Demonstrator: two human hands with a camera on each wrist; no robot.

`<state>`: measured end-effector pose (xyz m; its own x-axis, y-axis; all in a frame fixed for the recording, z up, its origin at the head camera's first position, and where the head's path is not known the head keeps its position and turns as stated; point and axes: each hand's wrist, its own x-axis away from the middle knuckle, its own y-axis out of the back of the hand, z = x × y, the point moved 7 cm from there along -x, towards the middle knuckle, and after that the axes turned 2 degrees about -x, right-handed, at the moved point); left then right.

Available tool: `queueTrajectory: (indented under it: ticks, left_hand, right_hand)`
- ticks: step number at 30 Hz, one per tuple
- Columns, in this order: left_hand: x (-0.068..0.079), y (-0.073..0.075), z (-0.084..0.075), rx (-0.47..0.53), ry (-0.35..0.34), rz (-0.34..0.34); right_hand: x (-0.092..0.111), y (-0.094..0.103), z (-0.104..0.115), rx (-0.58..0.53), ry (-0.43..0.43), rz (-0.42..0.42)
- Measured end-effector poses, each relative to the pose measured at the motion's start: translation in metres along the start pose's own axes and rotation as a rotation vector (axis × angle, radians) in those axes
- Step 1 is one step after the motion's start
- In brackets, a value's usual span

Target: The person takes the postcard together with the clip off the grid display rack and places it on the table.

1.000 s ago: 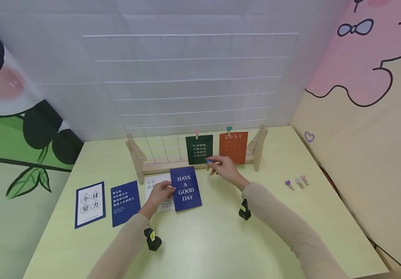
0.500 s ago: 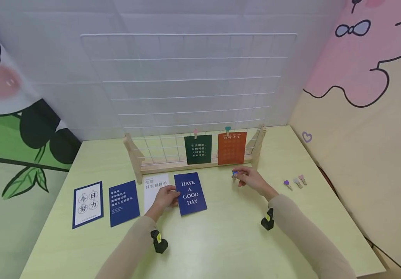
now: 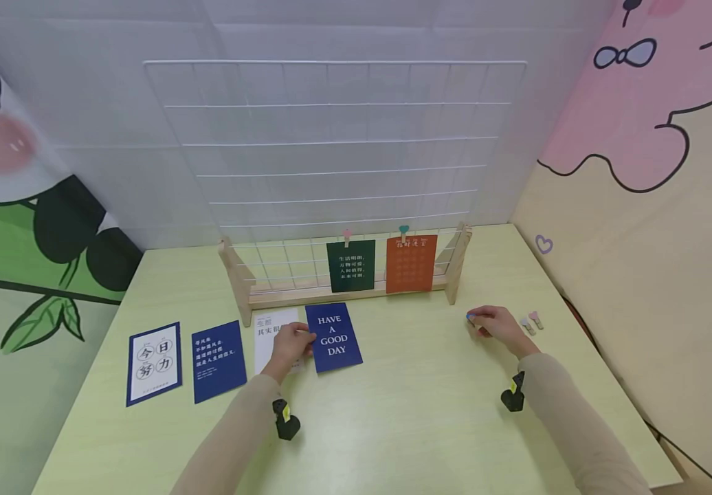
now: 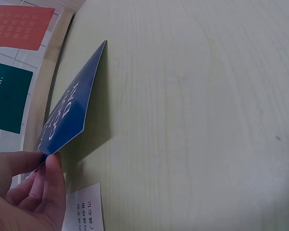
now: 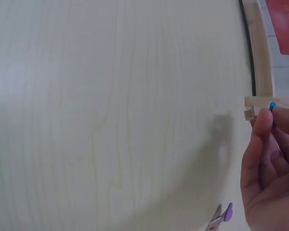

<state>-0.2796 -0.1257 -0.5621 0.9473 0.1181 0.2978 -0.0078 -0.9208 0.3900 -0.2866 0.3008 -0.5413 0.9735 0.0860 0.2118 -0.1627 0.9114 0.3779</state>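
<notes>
My left hand (image 3: 290,349) pinches the left edge of a dark blue card (image 3: 335,337) printed "HAVE A GOOD DAY". In the left wrist view that card (image 4: 70,108) tilts above the table, casting a shadow. Partly under the hand lies a white card (image 3: 267,335) with dark writing. Between thumb and fingertips, my right hand (image 3: 499,327) holds a small clip with a blue top (image 5: 273,105), mostly hidden by the fingers. Near that hand, a purple-topped clip (image 5: 227,213) lies on the table.
A wire grid rack on wooden feet (image 3: 241,282) bears a green card (image 3: 351,267) and an orange card (image 3: 412,265), each clipped on. Another blue card (image 3: 218,361) and a blue-bordered card (image 3: 154,364) lie left. Two clips (image 3: 535,319) lie at right.
My right hand has moved right with the blue-topped clip, from before the green card to beside the loose clips. The left hand has shifted slightly right with the blue card.
</notes>
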Motion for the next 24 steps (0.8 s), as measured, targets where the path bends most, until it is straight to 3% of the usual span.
queueTrajectory:
  ticks: [11,19,24]
  left_hand:
    - [0.002,0.011,-0.009,-0.14,-0.062,-0.089]
    - [0.001,0.013,-0.01,-0.037,-0.05,-0.082]
    - [-0.001,0.02,-0.021,-0.036,-0.1,-0.103]
  right_hand:
    - [0.0,0.016,-0.021,0.048,-0.062,-0.075]
    - [-0.001,0.021,-0.026,0.073,-0.09,-0.14]
    - [0.002,0.026,-0.011,0.17,-0.026,-0.24]
